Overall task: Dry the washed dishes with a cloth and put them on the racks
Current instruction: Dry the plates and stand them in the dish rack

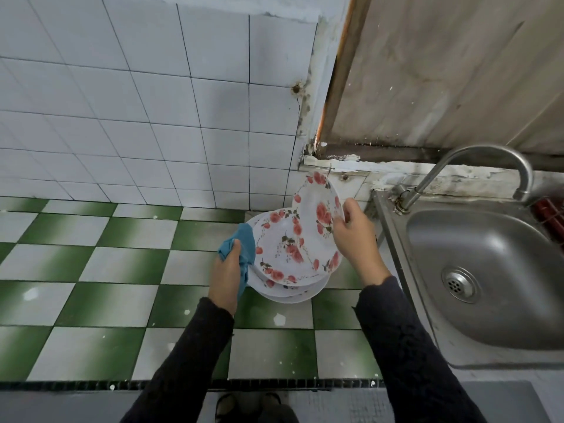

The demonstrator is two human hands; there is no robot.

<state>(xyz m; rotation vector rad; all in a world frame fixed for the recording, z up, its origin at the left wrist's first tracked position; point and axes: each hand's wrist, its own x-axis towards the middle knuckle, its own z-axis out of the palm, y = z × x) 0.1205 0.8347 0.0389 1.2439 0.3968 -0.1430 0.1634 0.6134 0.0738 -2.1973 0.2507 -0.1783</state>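
Left hand (225, 271), cloth (245, 242); right hand (354, 232), plate (316, 206)

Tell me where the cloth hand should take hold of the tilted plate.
With the blue cloth, take the tilted plate by its bare upper-left rim, coming from the left. It stands steeply tilted over the stack, and the right hand pinches its right rim.
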